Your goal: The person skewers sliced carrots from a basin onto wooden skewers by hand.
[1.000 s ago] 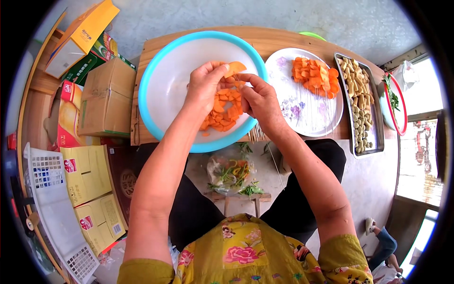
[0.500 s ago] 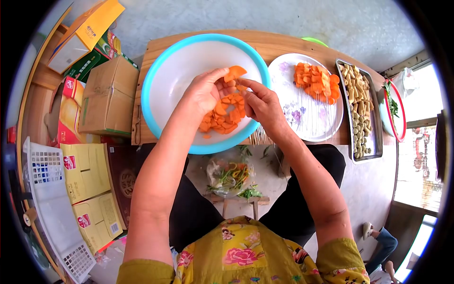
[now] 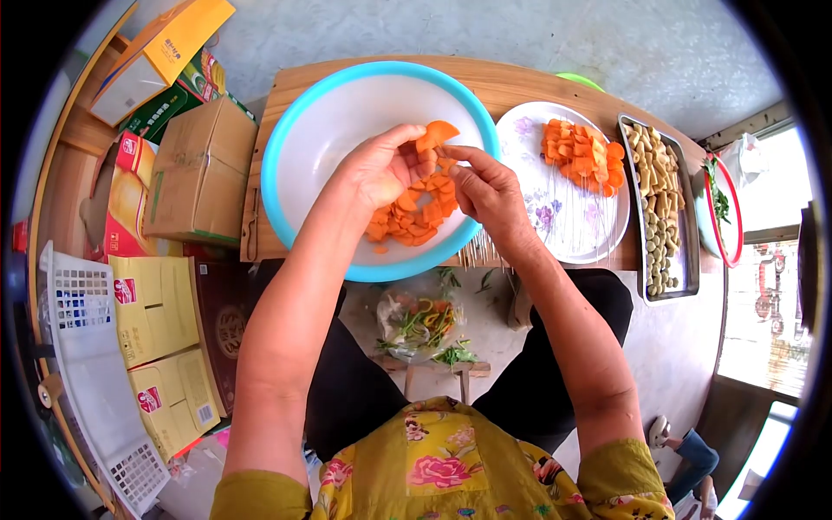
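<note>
Table (image 3: pixel 513 85): left hand (image 3: pixel 381 170) holds carrot slice (image 3: pixel 438 135), long axis toward upper right.

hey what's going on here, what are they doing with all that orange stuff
The person's left hand holds an orange slice above a blue-rimmed basin. The right hand is close beside it; what it grips is too small to tell. Loose orange slices lie in the basin. On the plate to the right, more slices sit bunched on thin sticks.
</note>
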Available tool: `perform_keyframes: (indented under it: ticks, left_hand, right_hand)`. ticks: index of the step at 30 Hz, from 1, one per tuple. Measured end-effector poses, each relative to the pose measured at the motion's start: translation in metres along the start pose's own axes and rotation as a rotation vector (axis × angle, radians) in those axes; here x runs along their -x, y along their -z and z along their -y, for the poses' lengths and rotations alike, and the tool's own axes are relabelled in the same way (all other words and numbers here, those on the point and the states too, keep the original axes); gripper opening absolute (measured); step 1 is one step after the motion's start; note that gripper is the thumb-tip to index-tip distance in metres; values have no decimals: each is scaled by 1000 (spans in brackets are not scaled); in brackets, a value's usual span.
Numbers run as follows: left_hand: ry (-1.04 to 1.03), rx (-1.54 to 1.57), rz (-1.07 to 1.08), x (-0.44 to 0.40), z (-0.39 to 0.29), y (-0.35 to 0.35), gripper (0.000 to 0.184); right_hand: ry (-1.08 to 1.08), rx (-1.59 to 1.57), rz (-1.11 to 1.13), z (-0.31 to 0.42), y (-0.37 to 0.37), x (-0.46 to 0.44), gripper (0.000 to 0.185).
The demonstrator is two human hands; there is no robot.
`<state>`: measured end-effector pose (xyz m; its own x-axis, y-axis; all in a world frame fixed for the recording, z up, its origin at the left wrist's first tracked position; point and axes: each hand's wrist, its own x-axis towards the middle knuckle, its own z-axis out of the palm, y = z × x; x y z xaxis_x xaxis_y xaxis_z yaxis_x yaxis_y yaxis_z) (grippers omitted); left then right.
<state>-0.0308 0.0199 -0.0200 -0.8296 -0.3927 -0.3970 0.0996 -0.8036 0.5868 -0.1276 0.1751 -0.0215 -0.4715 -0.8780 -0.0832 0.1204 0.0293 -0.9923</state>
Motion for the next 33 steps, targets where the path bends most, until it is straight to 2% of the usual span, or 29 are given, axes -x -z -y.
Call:
perform_keyframes:
  ticks: [28, 33]
  left_hand:
    - [43, -52, 23, 2, -2, 2, 9]
    - [55, -58, 16, 2, 4, 3, 7]
  right_hand:
    - [-68, -93, 42, 4, -3, -1, 16]
    - [-47, -119, 38, 0, -2, -3, 9]
